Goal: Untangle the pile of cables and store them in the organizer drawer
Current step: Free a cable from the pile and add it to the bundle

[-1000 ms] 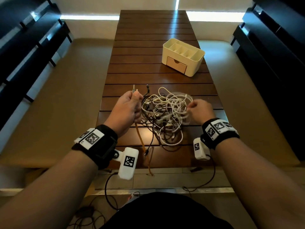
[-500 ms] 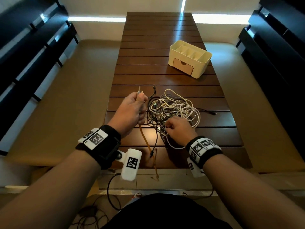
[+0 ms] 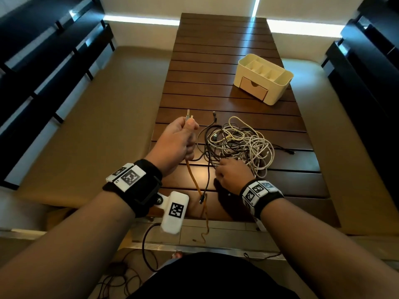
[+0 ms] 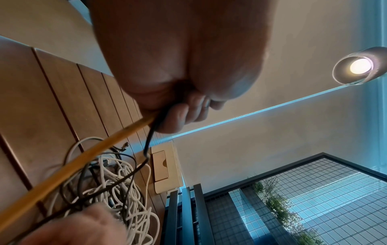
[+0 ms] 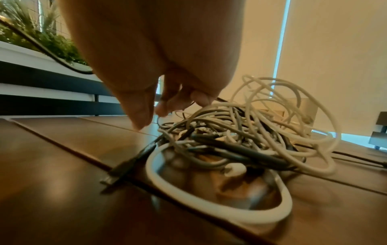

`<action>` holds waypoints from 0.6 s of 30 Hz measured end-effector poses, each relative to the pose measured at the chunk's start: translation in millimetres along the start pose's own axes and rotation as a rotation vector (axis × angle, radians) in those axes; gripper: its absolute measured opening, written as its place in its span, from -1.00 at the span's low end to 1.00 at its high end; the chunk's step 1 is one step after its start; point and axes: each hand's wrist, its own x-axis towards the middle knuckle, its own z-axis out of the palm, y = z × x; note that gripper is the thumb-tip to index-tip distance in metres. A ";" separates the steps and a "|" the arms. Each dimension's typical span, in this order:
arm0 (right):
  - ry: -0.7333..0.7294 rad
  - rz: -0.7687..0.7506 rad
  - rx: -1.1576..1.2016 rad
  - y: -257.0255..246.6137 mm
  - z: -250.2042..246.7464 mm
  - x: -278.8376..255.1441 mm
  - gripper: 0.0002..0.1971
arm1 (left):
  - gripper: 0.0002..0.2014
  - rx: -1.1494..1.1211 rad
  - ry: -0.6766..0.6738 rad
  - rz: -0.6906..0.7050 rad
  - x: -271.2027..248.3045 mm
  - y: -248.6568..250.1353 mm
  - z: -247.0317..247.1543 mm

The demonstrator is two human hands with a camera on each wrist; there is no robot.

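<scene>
- The pile of cables (image 3: 239, 145) is lying mid-frame in the head view on the slatted table (image 3: 216, 50), just right of the left hand (image 3: 174, 143) and directly above the right hand (image 3: 234, 172), which is the nearer one and is touching the pile's lower left edge.
- The organizer (image 3: 278, 83) is sitting in the upper right, well apart from the pile, its drawer (image 3: 254, 88) looking closed.
- The left hand is making a fist around an orange cable (image 3: 194, 182) and a dark cable (image 3: 207, 180); both are hanging down-frame, off the table's near edge.
- The right hand's fingers (image 5: 201, 99) are curling loosely into the strands; whether they are pinching one, I cannot tell.
- Judging from this, the right hand is picking a strand to free.
</scene>
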 end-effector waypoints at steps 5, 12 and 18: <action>-0.040 0.127 -0.073 3.2 5.9 -0.3 -0.71 | -0.77 0.008 -0.010 0.005 1.3 0.5 -6.7; -0.029 0.332 -0.049 3.6 4.2 4.7 -0.77 | -0.77 0.019 -0.032 -0.005 6.0 1.6 -8.1; -0.096 0.434 -0.006 6.4 -1.8 14.0 -0.70 | -0.77 0.031 -0.025 -0.018 10.3 2.5 -6.2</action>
